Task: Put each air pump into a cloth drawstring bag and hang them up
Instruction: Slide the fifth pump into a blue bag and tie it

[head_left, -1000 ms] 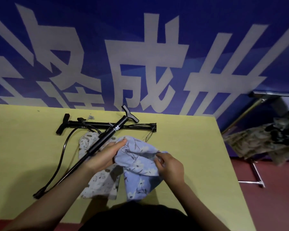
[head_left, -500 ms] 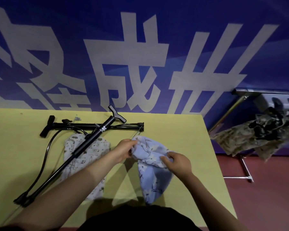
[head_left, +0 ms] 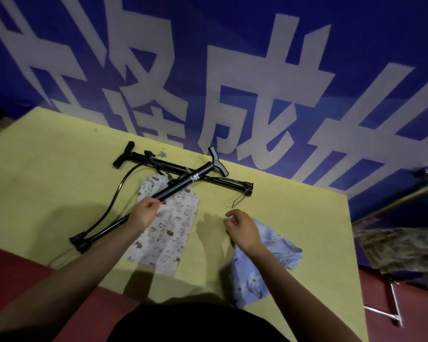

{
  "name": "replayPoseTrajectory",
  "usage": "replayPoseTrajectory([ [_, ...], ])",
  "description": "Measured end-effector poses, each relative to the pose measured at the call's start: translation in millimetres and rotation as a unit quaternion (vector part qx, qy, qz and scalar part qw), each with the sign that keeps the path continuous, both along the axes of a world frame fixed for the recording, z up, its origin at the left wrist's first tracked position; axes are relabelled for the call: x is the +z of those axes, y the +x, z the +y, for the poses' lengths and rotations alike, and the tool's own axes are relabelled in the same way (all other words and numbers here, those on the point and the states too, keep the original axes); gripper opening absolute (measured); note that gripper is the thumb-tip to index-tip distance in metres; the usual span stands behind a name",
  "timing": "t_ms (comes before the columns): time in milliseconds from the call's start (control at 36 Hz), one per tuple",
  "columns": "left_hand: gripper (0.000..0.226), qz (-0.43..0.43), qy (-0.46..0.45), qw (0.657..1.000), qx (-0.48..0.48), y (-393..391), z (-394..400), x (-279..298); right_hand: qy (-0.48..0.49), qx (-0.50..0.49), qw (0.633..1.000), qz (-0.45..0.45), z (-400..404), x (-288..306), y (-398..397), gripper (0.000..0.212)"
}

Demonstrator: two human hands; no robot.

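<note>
Step in hand: picking a pump to bag; neither pump bagged yet, nothing hung.
Left hand [head_left: 145, 214]: curled around the barrel of the near pump [head_left: 143, 206], gripping it about mid-length.
Right hand [head_left: 242, 229]: fingers curled, resting on the upper edge of the blue bag [head_left: 262, 265]; whether pinching cloth or a cord, cannot tell.
Near pump: black, lying diagonally across the top of the white bag [head_left: 166, 230], T-handle toward the wall, foot and hose toward the near left edge of the desk [head_left: 47, 169].
Far pump [head_left: 183, 169]: black, lying along the back of the desk, crossed under the near pump, handle at the left end.
White bag: patterned cloth, flat on the desk, partly beneath the near pump and beside the left hand.
Blue bag: floral cloth, crumpled at the right, trailing toward the near desk edge.
Next move, as a judgement: lift the gripped pump clear of the white bag, hold the blue bag's mouth open with the right hand, feed the pump in one end first; loose hose likely to snag on the opening.
Surface: yellow-green desk top, shadows of arms on it.
Room: blue banner [head_left: 232, 70] with large white characters behind the desk; red floor [head_left: 15, 280]; a metal rack [head_left: 391, 299] with camouflage cloth [head_left: 400, 248] at the right, perhaps the hanging place.
</note>
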State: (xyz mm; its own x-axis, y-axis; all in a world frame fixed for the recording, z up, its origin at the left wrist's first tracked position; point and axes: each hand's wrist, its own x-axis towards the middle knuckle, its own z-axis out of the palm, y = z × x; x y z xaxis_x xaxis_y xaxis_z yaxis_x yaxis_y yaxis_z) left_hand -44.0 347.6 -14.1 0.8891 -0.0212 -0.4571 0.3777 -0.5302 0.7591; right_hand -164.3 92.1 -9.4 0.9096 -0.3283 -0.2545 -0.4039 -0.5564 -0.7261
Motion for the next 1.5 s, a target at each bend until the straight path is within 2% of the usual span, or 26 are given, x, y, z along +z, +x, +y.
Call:
replayPoseTrajectory([
  [56,0.022,-0.038,0.041,0.998,-0.008,4.2,26.3,1.3,0.032,-0.005,0.999,0.015,21.2,-1.1,18.4,0.017],
  [194,0.019,-0.07,0.135,0.985,-0.076,9.5,89.5,-0.7,0.125,-0.007,0.988,0.093,80.8,-14.5,69.5,0.019],
  [250,0.019,-0.085,0.148,0.983,-0.06,12.8,110.6,-1.6,0.174,-0.036,0.977,0.121,99.2,-19.5,88.9,0.015],
  [306,0.02,-0.09,0.158,0.982,-0.044,17.5,131.0,-3.3,0.184,-0.06,0.972,0.136,110.1,-23.9,108.7,0.024],
  [361,0.028,-0.055,0.174,0.982,-0.051,22.3,153.8,-8.9,0.174,-0.072,0.97,0.156,116.8,-31.5,129.1,0.026],
  [417,0.05,-0.01,0.212,0.971,-0.108,25.3,174.5,-15.9,0.158,-0.076,0.97,0.167,120.8,-40.2,146.3,0.017],
  [500,0.068,0.051,0.224,0.957,-0.178,27.8,196.8,-28.6,0.135,-0.086,0.972,0.171,122.7,-54.2,168.3,0.025],
  [528,0.067,0.073,0.212,0.955,-0.194,27.5,201.3,-30.2,0.133,-0.095,0.972,0.17,124.2,-54.0,173.4,0.03],
  [583,0.05,0.105,0.189,0.947,-0.238,26.4,209.0,-34.4,0.154,-0.125,0.965,0.169,130.2,-47.6,181.4,0.038],
  [639,0.032,0.114,0.181,0.936,-0.279,25.8,213.5,-40.1,0.196,-0.167,0.949,0.183,131.8,-48.8,189.7,0.035],
  [722,0.028,0.113,0.192,0.927,-0.3,29.0,218.8,-45.6,0.264,-0.22,0.921,0.185,130.2,-57.4,200.2,0.032],
  [806,0.016,0.119,0.154,0.932,-0.307,33.8,221.3,-47.2,0.312,-0.265,0.893,0.189,129.2,-59.0,206.3,0.031],
  [861,0.019,0.101,0.137,0.94,-0.295,40.6,226.3,-45.6,0.353,-0.278,0.874,0.187,133.4,-53.6,208.0,0.026],
  [944,0.017,0.085,0.069,0.968,-0.226,52.3,235.2,-41.8,0.408,-0.274,0.856,0.163,140.0,-40.9,204.2,0.017],
  [1000,0.019,0.048,0.069,0.975,-0.206,62.1,241.7,-38.8,0.438,-0.276,0.844,0.139,143.8,-30.1,203.0,0.017],
  [1111,0.02,-0.001,0.028,0.989,-0.149,83.7,251.2,-29.1,0.462,-0.284,0.837,0.073,147.5,-0.5,207.4,0.012],
  [1222,0.019,-0.011,-0.016,0.997,-0.07,107.0,251.2,-15.4,0.488,-0.269,0.83,0.022,139.3,19.5,212.2,0.008],
  [1306,0.024,0.007,-0.081,0.997,0.015,122.3,246.1,-5.7,0.522,-0.258,0.813,-0.027,133.8,35.3,211.7,0.012],
  [1361,0.022,0.016,-0.125,0.99,0.061,129.8,239.8,4.1,0.557,-0.254,0.788,-0.066,133.0,51.9,208.5,0.015],
  [1500,0.02,0.006,-0.171,0.983,0.068,141.0,227.7,22.6,0.587,-0.266,0.746,-0.168,110.9,79.1,204.4,0.032],
])
